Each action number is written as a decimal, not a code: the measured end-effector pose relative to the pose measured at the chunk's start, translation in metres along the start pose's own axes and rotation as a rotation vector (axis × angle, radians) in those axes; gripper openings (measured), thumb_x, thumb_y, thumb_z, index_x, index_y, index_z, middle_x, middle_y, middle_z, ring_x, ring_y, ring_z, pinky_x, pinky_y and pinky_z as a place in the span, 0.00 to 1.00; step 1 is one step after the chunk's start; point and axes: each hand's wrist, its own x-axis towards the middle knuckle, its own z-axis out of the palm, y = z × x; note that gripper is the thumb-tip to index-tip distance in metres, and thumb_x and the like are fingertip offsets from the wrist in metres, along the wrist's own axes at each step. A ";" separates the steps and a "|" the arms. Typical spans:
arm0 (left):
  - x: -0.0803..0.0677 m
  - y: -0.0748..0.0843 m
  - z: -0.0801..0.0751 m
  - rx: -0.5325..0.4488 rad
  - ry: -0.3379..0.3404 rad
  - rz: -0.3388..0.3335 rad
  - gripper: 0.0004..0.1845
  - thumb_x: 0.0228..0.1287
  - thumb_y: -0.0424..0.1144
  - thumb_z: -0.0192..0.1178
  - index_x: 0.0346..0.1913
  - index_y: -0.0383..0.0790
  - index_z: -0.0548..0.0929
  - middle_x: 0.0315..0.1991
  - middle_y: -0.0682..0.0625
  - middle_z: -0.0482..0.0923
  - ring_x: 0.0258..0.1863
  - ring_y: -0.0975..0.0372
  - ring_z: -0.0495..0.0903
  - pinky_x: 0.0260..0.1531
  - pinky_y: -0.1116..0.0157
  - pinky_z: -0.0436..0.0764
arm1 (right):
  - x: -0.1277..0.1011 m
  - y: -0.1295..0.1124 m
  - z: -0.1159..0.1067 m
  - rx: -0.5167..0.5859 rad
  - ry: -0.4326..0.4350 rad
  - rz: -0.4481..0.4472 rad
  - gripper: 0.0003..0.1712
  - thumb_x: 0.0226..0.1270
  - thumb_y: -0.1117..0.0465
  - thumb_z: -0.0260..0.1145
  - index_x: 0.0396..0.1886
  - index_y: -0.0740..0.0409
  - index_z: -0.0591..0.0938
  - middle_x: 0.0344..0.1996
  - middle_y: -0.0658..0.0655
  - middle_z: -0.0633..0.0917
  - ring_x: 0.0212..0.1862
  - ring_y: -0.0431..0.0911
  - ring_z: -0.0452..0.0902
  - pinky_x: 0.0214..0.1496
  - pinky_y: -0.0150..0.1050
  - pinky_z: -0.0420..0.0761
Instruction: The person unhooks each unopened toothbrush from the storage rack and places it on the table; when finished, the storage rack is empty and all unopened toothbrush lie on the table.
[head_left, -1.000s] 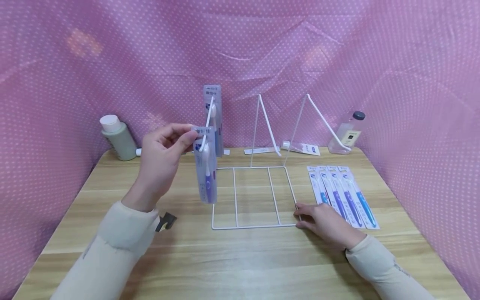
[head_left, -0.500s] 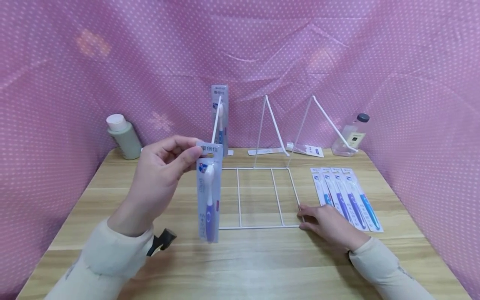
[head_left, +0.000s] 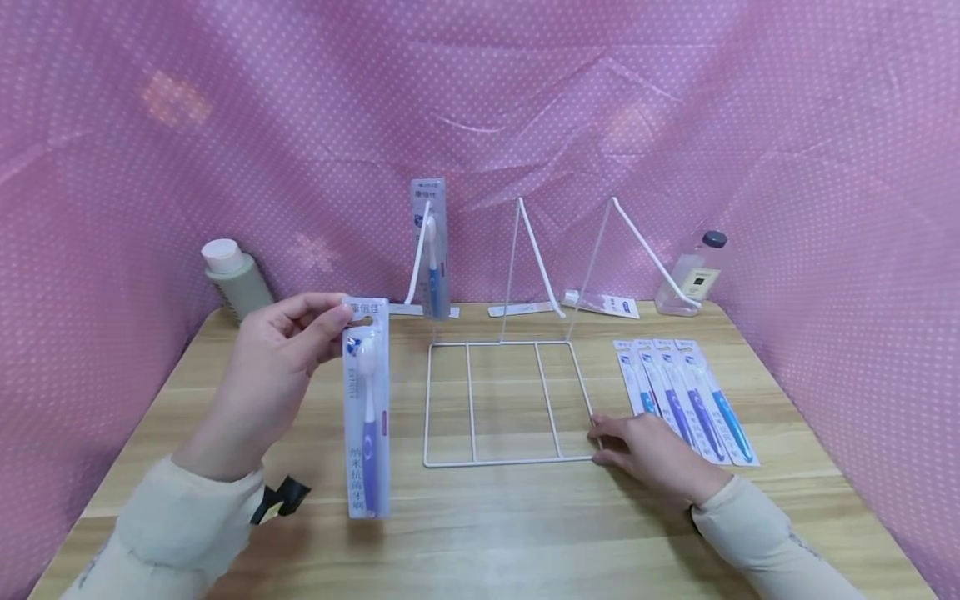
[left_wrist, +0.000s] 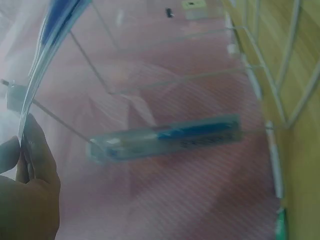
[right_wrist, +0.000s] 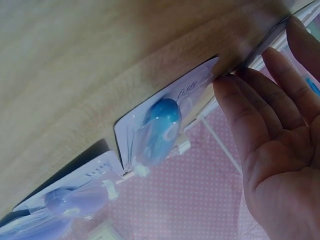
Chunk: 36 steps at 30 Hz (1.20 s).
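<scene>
My left hand (head_left: 288, 333) pinches the top of a packaged purple toothbrush (head_left: 366, 408), which hangs upright above the left part of the wooden table (head_left: 480, 533). In the left wrist view the fingers (left_wrist: 35, 150) grip the pack's edge (left_wrist: 50, 40). A white wire rack (head_left: 502, 400) stands mid-table, with another packaged toothbrush (head_left: 431, 250) hanging on its left prong. My right hand (head_left: 645, 450) rests flat on the table, its fingertips at the rack's front right corner. In the right wrist view the straight fingers (right_wrist: 260, 110) lie beside a blue toothbrush pack (right_wrist: 160, 125).
Several packaged toothbrushes (head_left: 686, 400) lie in a row right of the rack. A green bottle (head_left: 236, 279) stands at the back left and a clear bottle (head_left: 693, 275) at the back right. Pink dotted cloth (head_left: 480, 125) walls the table on three sides.
My left hand has carried the purple toothbrush pack down and to the left, away from the rack's left prong. The right hand has stayed at the rack's corner.
</scene>
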 end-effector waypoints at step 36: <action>0.108 -0.174 -0.057 0.519 0.087 -0.512 0.19 0.79 0.35 0.59 0.68 0.33 0.80 0.56 0.42 0.83 0.39 0.68 0.81 0.40 0.72 0.85 | 0.000 0.003 0.003 -0.021 0.016 -0.011 0.15 0.64 0.57 0.79 0.49 0.54 0.90 0.58 0.64 0.88 0.56 0.57 0.89 0.59 0.53 0.87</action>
